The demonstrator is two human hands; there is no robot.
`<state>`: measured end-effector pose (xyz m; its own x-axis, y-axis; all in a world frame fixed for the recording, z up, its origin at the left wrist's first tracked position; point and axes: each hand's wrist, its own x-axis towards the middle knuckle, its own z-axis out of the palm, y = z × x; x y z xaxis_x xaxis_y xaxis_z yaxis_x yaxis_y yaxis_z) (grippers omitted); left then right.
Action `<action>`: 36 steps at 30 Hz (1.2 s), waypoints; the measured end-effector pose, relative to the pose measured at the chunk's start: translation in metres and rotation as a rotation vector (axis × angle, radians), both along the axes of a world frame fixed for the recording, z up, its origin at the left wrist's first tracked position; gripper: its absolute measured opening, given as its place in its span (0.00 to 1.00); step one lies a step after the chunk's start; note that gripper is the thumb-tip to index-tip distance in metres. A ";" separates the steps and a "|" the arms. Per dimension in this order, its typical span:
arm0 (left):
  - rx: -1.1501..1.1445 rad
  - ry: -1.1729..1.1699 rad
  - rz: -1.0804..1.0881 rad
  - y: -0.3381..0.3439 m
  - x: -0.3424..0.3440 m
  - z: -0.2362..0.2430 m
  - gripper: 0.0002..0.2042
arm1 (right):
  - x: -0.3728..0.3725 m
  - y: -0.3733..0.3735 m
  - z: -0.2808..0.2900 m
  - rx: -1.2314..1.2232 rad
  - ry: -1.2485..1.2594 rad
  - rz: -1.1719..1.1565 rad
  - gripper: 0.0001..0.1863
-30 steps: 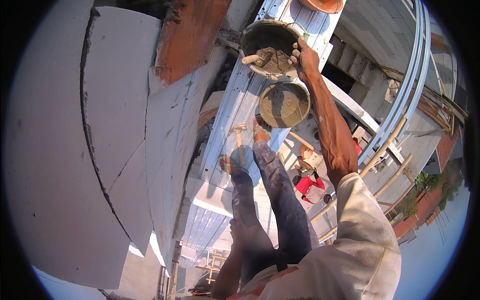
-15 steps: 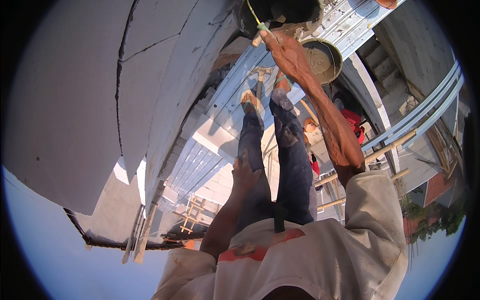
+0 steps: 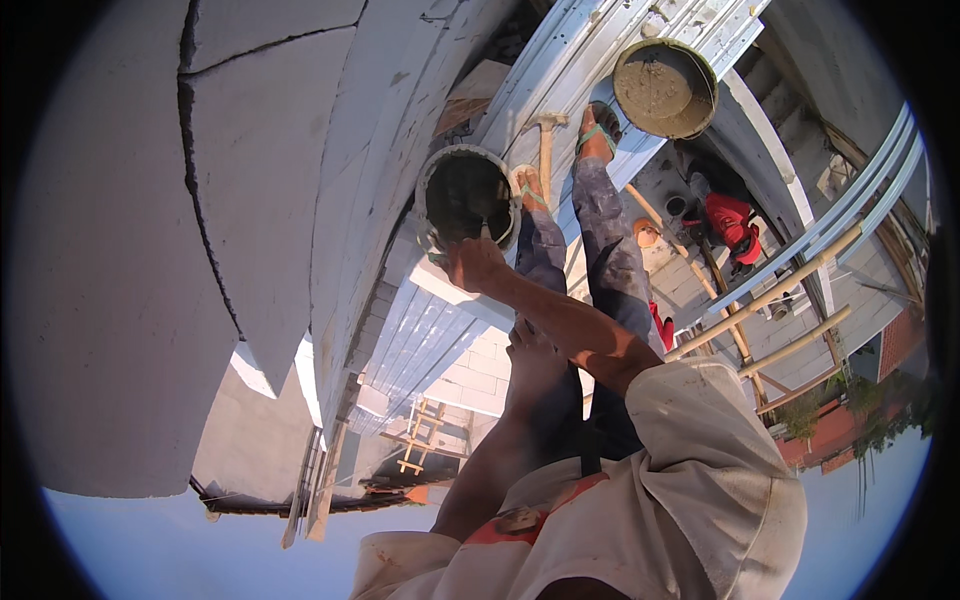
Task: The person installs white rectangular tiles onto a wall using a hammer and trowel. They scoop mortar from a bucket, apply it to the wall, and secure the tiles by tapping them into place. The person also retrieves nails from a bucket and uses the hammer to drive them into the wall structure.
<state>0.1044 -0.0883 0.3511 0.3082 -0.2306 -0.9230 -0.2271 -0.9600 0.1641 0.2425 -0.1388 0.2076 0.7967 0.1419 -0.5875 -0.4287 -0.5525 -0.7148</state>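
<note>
Two bare hands show in my head feed, placed from its centre. Toward half past four, the left hand rests against the left leg; I can't tell how its fingers are set. The right hand curls tightly on the green grip of a dark bucket at twelve. Farther out, I see a hammer near one, a mortar bucket at half past one, and, below, a co-worker in red toward half past two.

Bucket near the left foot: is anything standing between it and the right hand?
Nothing visible: the right hand is on the bucket at its near rim. The left foot is just right of the bucket, not between them.
</note>
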 end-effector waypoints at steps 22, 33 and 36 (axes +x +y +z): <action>-0.074 0.049 0.167 -0.007 0.015 0.000 0.46 | -0.110 0.141 -0.037 -0.018 -0.093 0.366 0.07; -0.233 0.131 -0.194 0.012 0.088 -0.003 0.43 | -0.116 -0.263 0.069 -0.381 0.024 -0.382 0.17; -0.314 0.111 -0.235 -0.023 0.139 0.040 0.34 | -0.182 -0.382 0.120 -0.611 0.063 -0.350 0.14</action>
